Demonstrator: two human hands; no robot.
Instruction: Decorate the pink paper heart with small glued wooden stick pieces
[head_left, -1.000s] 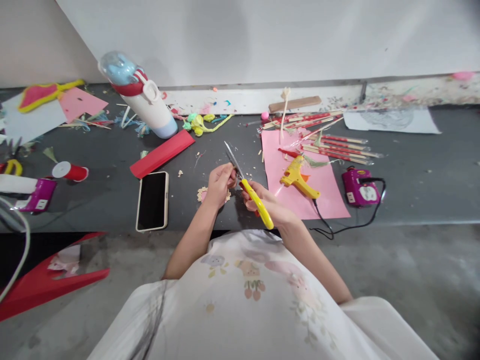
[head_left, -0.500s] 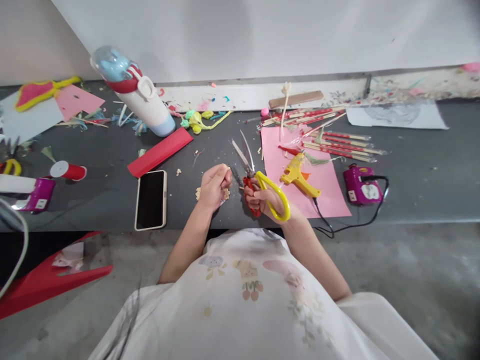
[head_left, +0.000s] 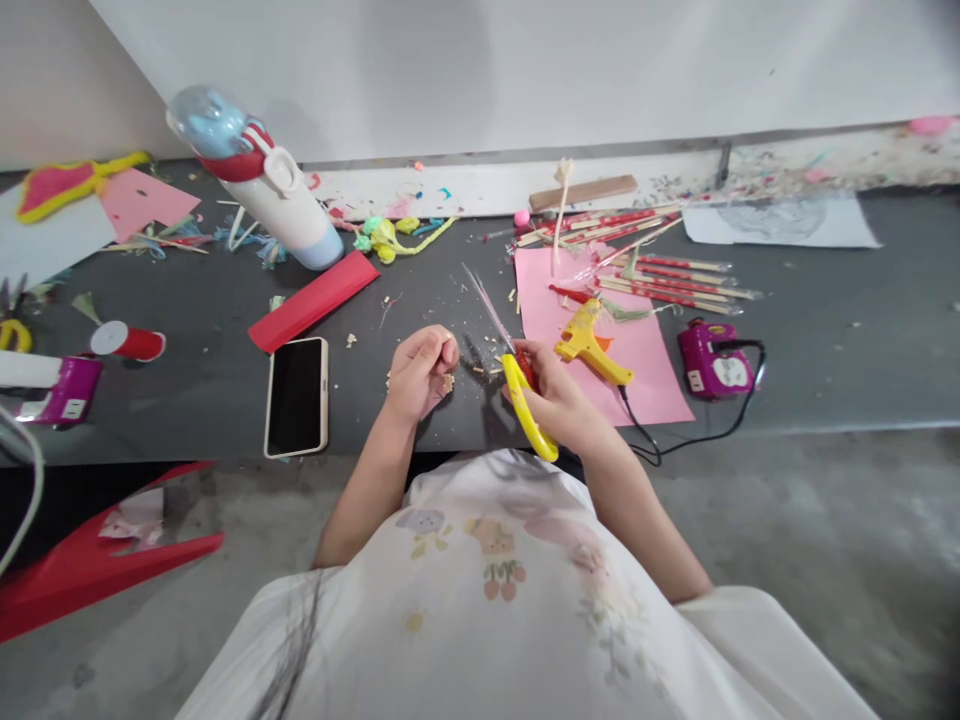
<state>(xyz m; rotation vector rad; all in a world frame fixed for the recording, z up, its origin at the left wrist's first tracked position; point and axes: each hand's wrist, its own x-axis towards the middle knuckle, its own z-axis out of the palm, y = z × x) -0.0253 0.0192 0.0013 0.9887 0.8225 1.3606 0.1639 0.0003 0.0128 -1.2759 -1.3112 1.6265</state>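
Note:
My right hand (head_left: 553, 395) is closed round a pair of scissors (head_left: 529, 408) with one yellow and one red handle. The blades point away from me and look nearly together, somewhat blurred. My left hand (head_left: 421, 370) is closed in a pinch, and whatever lies between its fingertips is too small to make out. Under and beside it lie small pale cut bits (head_left: 448, 384), with a few more short pieces on the dark table between the two hands. A yellow glue gun (head_left: 592, 343) rests on pink paper (head_left: 656, 390) right of my right hand.
A phone (head_left: 297, 398), a red strip (head_left: 315, 300) and a bottle (head_left: 277, 200) are on the left. Wrapped sticks (head_left: 667, 285) lie at the back right. A purple box (head_left: 714, 362) with a black cord stands at the right, near the table's front edge.
My right hand has turned the scissors, and their blades have gone from spread to nearly together. My left hand keeps its pinch. The whole view has shifted slightly.

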